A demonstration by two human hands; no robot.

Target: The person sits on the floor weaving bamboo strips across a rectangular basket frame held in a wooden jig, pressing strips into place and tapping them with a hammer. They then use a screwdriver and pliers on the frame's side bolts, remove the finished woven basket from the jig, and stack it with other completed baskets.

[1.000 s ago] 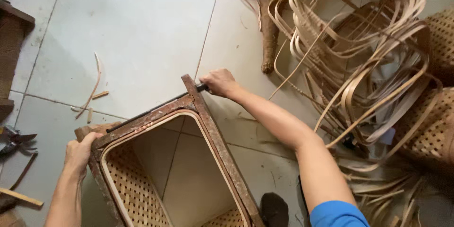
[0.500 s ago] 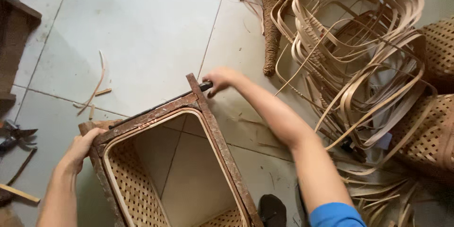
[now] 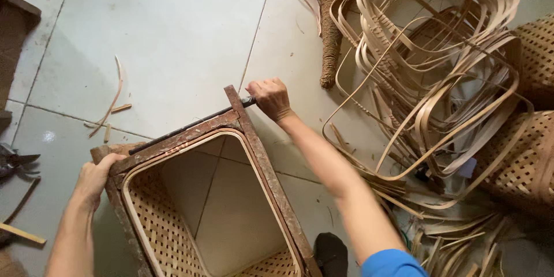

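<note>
Not much shifts over the last sec tbh. The right hand (image 3: pixel 270 97) stays fisted around the end of a thin dark metal rod (image 3: pixel 190 126) at the far corner of the rusty brown rectangular frame (image 3: pixel 268 167), fingers fully curled on it. The rod lies flat along the frame's far rail, running from that corner down toward the near-left corner.

The left hand (image 3: pixel 95 176) is still at that near-left corner, fingers wrapped over the frame's edge, thumb on top, pressing it. Compared w/ a sec ago it sits slightly lower on the corner, and the right forearm looks straighter; the rod seems to sit at about the same spot along the rail, so any slide is tiny. Some of the apparent shift is prob just the head cam moving.

Inside the frame sits a woven cane basket (image 3: pixel 156 225) w/ a pale rim strip (image 3: pixel 190 141) hugging the frame's inner edge; floor tiles show through where the bottom isn't woven in.

Around it: a big tangle of pale cane strips (image 3: pixel 433 63) on the right, woven panels (image 3: pixel 531 156) past that, a few offcuts (image 3: pixel 112 107) on the tiles, and a pair of shears (image 3: pixel 14 160) at the left edge. Looks like steady bracing rn, not a big move.
</note>
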